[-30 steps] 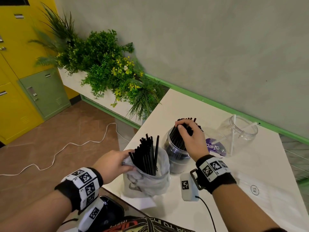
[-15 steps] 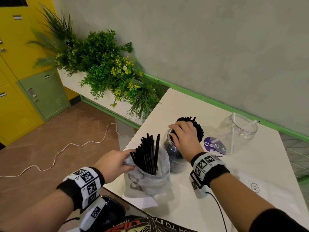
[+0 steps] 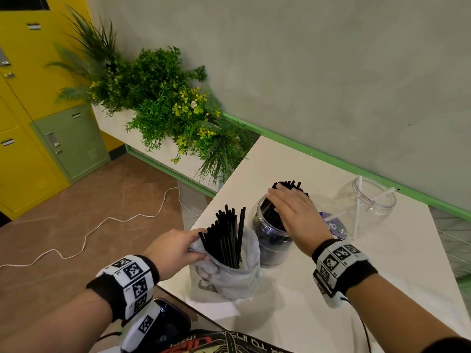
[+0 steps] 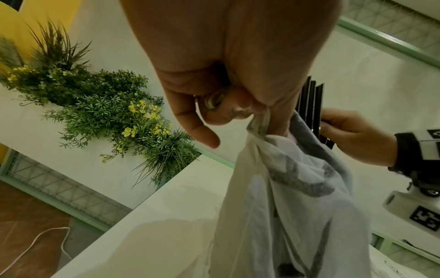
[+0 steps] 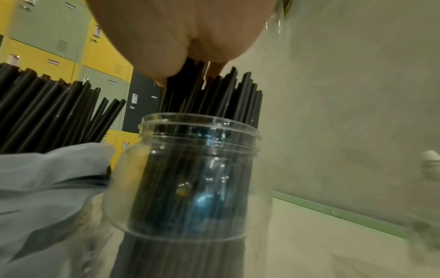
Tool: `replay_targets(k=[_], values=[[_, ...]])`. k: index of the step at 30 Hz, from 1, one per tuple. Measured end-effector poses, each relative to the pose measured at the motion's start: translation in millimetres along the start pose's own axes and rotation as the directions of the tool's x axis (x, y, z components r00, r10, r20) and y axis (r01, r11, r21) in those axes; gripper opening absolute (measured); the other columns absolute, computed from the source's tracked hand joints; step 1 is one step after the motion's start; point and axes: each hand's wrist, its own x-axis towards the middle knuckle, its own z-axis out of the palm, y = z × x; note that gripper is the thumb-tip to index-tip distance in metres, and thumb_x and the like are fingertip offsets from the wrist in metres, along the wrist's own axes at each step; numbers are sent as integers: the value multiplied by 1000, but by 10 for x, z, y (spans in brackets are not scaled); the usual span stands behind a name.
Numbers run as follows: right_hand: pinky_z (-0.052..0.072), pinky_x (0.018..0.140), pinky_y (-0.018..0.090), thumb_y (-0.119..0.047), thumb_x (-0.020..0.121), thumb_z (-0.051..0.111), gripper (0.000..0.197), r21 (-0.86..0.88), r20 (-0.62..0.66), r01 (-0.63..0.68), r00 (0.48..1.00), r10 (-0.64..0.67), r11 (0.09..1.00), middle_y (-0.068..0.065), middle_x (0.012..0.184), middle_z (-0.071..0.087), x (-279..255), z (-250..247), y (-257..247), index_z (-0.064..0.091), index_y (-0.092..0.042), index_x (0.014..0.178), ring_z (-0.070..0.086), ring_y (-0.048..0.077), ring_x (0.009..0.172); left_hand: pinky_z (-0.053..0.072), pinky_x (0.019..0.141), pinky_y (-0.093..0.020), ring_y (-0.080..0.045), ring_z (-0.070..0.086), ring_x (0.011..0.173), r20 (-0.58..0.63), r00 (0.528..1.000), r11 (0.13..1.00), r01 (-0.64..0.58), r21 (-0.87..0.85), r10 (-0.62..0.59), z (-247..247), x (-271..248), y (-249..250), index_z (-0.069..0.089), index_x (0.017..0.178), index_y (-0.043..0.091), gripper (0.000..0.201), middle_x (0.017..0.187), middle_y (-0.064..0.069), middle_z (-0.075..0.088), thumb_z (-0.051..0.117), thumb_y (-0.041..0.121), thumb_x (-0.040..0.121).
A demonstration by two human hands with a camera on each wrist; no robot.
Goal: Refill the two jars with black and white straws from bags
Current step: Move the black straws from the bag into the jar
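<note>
A clear jar (image 3: 270,248) packed with black straws (image 3: 288,186) stands mid-table. My right hand (image 3: 283,197) lies flat on the straw tops with its fingers straight; the right wrist view shows the palm (image 5: 178,37) over the straws (image 5: 228,97) and the jar (image 5: 190,169). To the jar's left a thin plastic bag (image 3: 229,278) holds more black straws (image 3: 226,235). My left hand (image 3: 193,248) pinches the bag's rim (image 4: 259,122). A second clear jar (image 3: 367,202) at the back right holds a few white straws (image 3: 358,200).
A purple-labelled lid (image 3: 336,226) lies between the jars. The table (image 3: 280,314) ends just left of the bag, with floor and a white cable (image 3: 102,225) below. A planter of greenery (image 3: 165,110) borders the table's far left corner. Yellow and green lockers (image 3: 68,141) stand further left.
My right hand has gone from curled round the straw tops to lying flat over them, its wrist shifting slightly. The left hand and the bag have stayed put.
</note>
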Motion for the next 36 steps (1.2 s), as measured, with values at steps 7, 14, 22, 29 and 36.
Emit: replay_targets(k=[7,14,22,29,36], values=[[11,117,41,-44,99,23,55,-194,194,-137,965,175,971,4,155,32,4,-56,189,35,-17,145,21,25,145,38,57,-26,-12,53,62,15,1000,1000,8,7,-8,6,12,-5,60,111,36,29,65,6,58,66,36,83],[10,119,44,-85,76,14,96,-153,310,-248,907,285,957,-3,161,8,310,-96,270,14,-27,152,4,23,148,37,54,-21,-5,50,59,12,1000,1000,2,8,-2,-49,29,11,58,110,40,28,62,10,55,66,34,83],[44,83,35,-66,83,52,56,14,158,-460,878,452,888,0,104,55,521,-18,178,58,-16,106,50,22,100,37,54,-20,-5,51,61,9,1000,1000,-16,-16,16,-48,49,17,57,110,44,32,63,12,56,67,33,82],[42,93,42,-61,88,47,55,-44,146,-533,833,534,845,2,124,50,511,3,201,52,-21,125,44,27,114,37,56,-22,-8,57,67,13,1000,1000,-2,-23,2,-34,43,-9,57,106,43,29,73,10,65,68,31,81],[42,89,36,-53,94,42,44,57,99,-547,836,540,836,0,113,55,538,14,221,60,-19,116,48,24,108,39,58,-24,-9,56,67,24,1000,1000,-17,-20,18,-11,66,-25,57,107,43,30,73,12,63,66,30,81]])
